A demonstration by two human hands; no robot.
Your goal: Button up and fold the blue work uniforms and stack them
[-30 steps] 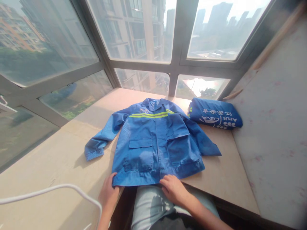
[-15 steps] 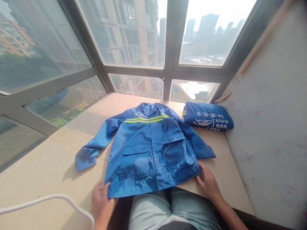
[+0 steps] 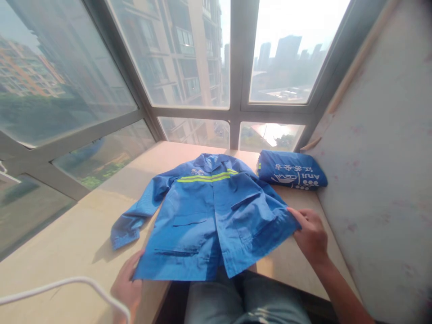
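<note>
Head view, nearest edge: our legs (image 3: 270,303) in trousers, partly in shade, just below the hem of a blue jacket (image 3: 197,207)
White cable (image 3: 70,282): curving across the lower left and passing in front of our left hand (image 3: 127,280)
Left hand: thumb and fingers closed on the hem corner at our left, near the edge of the pale board (image 3: 64,243)
Right hand (image 3: 312,236): thumb and fingertips pinching the opposite hem corner, which we hold raised above the board
Jacket front: facing up between our hands, the two panels parted at the bottom, a pocket flap on each side
Sleeves: the one at our left stretched out and bent toward us, its cuff on the board; the one at our right partly hidden by the lifted panel, its cuff out of our sight
Chest: yellow-green stripes running across, small white print above them at our left
Collar: open, at the far end, pointing toward the window (image 3: 235,76)
Folded bundle (image 3: 292,170): blue cloth with white lettering, beside the jacket's shoulder at our right, near the patterned wall (image 3: 378,148)
Beyond the glass: tall buildings (image 3: 182,49) and greenery in haze
</note>
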